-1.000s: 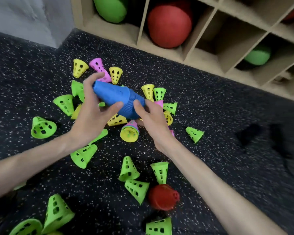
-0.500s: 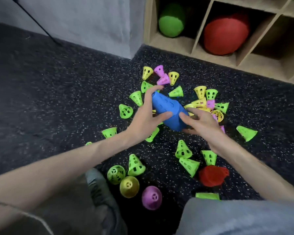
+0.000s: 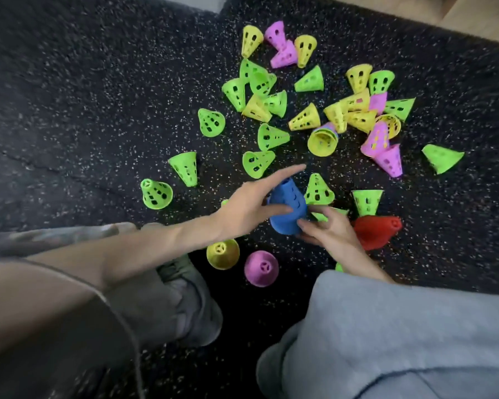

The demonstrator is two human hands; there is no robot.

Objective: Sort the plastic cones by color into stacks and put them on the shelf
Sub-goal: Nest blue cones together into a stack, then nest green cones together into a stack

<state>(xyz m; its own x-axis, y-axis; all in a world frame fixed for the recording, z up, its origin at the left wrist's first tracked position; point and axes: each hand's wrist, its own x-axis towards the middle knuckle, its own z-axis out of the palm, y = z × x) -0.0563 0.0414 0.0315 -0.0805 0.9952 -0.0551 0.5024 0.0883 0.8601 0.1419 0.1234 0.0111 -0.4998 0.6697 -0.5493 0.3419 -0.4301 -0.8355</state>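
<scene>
A stack of blue cones (image 3: 285,210) is held low over the dark speckled floor, its tip pointing away from me. My left hand (image 3: 249,204) lies over its left side, thumb on the front and fingers stretched past the tip. My right hand (image 3: 327,230) grips its wide base from the right. A red stack (image 3: 378,228) lies on its side just right of that hand. A yellow stack (image 3: 222,254) and a pink stack (image 3: 261,268) stand below my hands. Loose green cones (image 3: 258,162), yellow cones (image 3: 304,119) and pink cones (image 3: 382,152) are scattered beyond.
The wooden shelf's bottom edge (image 3: 461,15) shows at the top right corner. My shoe (image 3: 185,283) and my bent knee in grey trousers (image 3: 401,335) fill the foreground. A lone green cone (image 3: 441,161) lies far right, another (image 3: 156,194) far left.
The view has tilted down, so the shelf with the balls has left the frame. The blue stack has come down and toward me, beside the red stack, and my left fingers have straightened.
</scene>
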